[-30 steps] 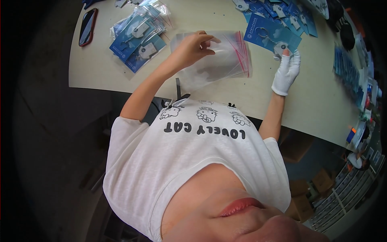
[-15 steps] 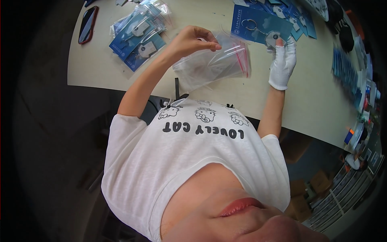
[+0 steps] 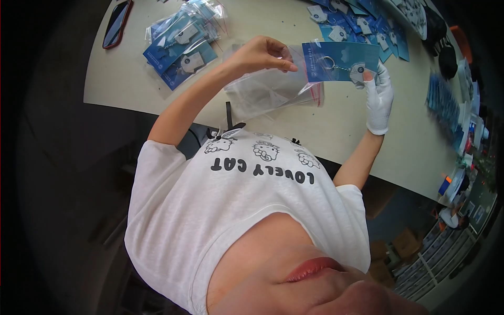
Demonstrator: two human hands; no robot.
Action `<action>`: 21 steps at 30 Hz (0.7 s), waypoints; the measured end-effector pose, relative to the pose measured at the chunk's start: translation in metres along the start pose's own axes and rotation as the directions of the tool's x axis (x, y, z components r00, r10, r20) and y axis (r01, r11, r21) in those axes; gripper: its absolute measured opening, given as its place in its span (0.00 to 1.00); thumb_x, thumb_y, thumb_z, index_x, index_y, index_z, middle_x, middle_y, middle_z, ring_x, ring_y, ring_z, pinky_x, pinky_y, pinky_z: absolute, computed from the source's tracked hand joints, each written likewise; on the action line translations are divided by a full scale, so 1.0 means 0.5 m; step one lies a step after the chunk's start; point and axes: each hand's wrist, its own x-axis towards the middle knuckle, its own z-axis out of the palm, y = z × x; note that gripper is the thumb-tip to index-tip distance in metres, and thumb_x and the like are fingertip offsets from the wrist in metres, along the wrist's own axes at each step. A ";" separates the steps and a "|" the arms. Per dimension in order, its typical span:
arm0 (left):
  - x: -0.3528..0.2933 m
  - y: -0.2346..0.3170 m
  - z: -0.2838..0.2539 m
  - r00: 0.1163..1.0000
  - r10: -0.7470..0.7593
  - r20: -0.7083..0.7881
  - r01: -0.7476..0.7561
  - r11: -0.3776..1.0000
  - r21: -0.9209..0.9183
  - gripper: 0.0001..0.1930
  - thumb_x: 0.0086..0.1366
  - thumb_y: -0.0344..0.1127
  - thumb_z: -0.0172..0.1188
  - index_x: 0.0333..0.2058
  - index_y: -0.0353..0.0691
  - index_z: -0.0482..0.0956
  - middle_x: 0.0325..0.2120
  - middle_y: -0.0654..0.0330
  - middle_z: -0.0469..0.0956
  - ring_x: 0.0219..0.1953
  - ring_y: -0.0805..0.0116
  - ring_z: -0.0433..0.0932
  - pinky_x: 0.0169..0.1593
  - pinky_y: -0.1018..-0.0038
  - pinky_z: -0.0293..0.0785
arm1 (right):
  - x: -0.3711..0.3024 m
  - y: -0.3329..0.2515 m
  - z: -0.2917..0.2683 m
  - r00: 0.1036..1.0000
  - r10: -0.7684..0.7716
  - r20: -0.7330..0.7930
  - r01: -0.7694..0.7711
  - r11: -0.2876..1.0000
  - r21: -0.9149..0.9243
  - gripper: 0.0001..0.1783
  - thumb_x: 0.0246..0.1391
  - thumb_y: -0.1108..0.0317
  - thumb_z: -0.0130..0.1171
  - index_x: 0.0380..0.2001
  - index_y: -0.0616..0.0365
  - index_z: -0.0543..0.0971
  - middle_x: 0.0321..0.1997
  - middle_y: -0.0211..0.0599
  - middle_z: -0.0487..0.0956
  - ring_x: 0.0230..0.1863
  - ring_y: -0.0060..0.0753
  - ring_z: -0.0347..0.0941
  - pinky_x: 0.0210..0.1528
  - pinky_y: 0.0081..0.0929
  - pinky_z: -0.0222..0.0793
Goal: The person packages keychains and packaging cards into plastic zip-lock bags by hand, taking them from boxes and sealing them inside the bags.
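Observation:
My right hand, in a white glove with bare thumb tip, grips a blue backing card by its right end. A metal key ring and chain with a small white keychain charm are fixed on the card, the charm under my thumb. My bare left hand pinches a clear plastic bag, whose film is hard to make out against the card's left end. Below lies a stack of clear bags with a red strip along one end.
Bagged keychain cards are piled at the left, beside a phone in a red case. More carded keychains lie at the far right. A row of blue cards runs along the table's right side.
My right hand has brought the card down and nearer, against the bag by my left hand. My left hand has shifted slightly right.

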 end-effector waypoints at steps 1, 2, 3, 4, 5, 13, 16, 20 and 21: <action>0.002 0.001 0.001 1.000 0.005 0.013 -0.005 1.000 -0.018 0.12 0.53 0.39 0.70 0.26 0.37 0.80 0.24 0.64 0.79 0.29 0.79 0.76 0.38 0.82 0.72 | -0.001 0.007 -0.003 0.999 0.019 0.051 -0.019 1.000 -0.009 0.18 0.59 0.66 0.56 0.49 0.63 0.71 0.41 0.33 0.77 0.39 0.19 0.73 0.40 0.17 0.69; 0.002 0.001 0.003 1.000 0.006 0.007 -0.006 1.000 -0.020 0.12 0.53 0.39 0.70 0.26 0.37 0.80 0.24 0.64 0.79 0.29 0.79 0.76 0.38 0.82 0.72 | -0.001 0.002 -0.002 0.998 0.017 0.056 -0.016 1.000 -0.009 0.18 0.59 0.66 0.56 0.49 0.63 0.71 0.41 0.33 0.77 0.39 0.19 0.73 0.40 0.17 0.69; 0.002 0.000 0.007 0.999 0.035 0.016 -0.033 0.996 -0.077 0.13 0.53 0.39 0.71 0.27 0.35 0.80 0.24 0.64 0.79 0.29 0.79 0.76 0.37 0.82 0.71 | -0.004 -0.005 -0.002 0.995 0.062 0.079 -0.061 0.998 -0.020 0.18 0.59 0.66 0.56 0.49 0.63 0.71 0.42 0.34 0.77 0.40 0.20 0.73 0.42 0.17 0.69; 0.002 0.000 0.010 0.998 0.065 0.024 -0.061 0.989 -0.135 0.14 0.52 0.40 0.71 0.27 0.34 0.79 0.24 0.64 0.79 0.29 0.78 0.76 0.37 0.83 0.71 | -0.005 -0.011 -0.001 0.989 0.108 0.101 -0.105 0.994 -0.032 0.17 0.59 0.66 0.56 0.49 0.63 0.71 0.42 0.34 0.77 0.40 0.21 0.73 0.43 0.18 0.69; 0.005 0.004 0.016 0.997 0.068 0.028 -0.064 0.989 -0.137 0.14 0.52 0.40 0.71 0.27 0.34 0.79 0.24 0.64 0.79 0.29 0.78 0.76 0.37 0.83 0.71 | -0.002 -0.008 0.005 0.989 0.108 0.097 -0.105 0.994 -0.036 0.17 0.59 0.66 0.56 0.49 0.63 0.71 0.42 0.34 0.77 0.40 0.21 0.73 0.43 0.18 0.69; -0.039 0.014 -0.006 0.977 0.207 0.045 -0.212 0.956 0.202 0.26 0.51 0.42 0.72 0.41 0.26 0.76 0.29 0.56 0.79 0.30 0.71 0.76 0.39 0.77 0.73 | -0.028 0.027 0.097 1.000 0.003 0.005 -0.003 0.993 0.118 0.29 0.58 0.65 0.58 0.58 0.61 0.57 0.44 0.43 0.77 0.45 0.24 0.72 0.49 0.21 0.67; -0.031 0.003 -0.016 0.989 0.085 0.121 -0.109 0.971 0.213 0.28 0.50 0.40 0.72 0.45 0.26 0.75 0.30 0.57 0.79 0.32 0.73 0.75 0.41 0.78 0.73 | -0.042 0.043 0.122 1.000 -0.009 0.016 0.006 0.984 0.179 0.25 0.58 0.68 0.58 0.54 0.60 0.62 0.42 0.41 0.78 0.43 0.22 0.73 0.48 0.20 0.68; -0.024 0.000 -0.019 0.985 -0.032 0.169 0.004 0.987 0.163 0.24 0.50 0.38 0.72 0.42 0.29 0.77 0.29 0.60 0.79 0.32 0.77 0.74 0.40 0.79 0.71 | -0.045 0.049 0.124 0.996 0.093 0.011 -0.093 0.987 0.131 0.18 0.57 0.69 0.60 0.48 0.61 0.69 0.38 0.34 0.79 0.39 0.19 0.74 0.45 0.19 0.69; -0.023 0.007 -0.018 0.985 -0.034 0.168 0.007 0.987 0.162 0.24 0.50 0.38 0.72 0.42 0.29 0.77 0.29 0.60 0.79 0.32 0.77 0.74 0.40 0.79 0.71 | -0.048 0.053 0.121 0.996 0.082 0.021 -0.084 0.990 0.114 0.14 0.55 0.69 0.61 0.43 0.62 0.73 0.36 0.31 0.79 0.37 0.18 0.74 0.42 0.18 0.69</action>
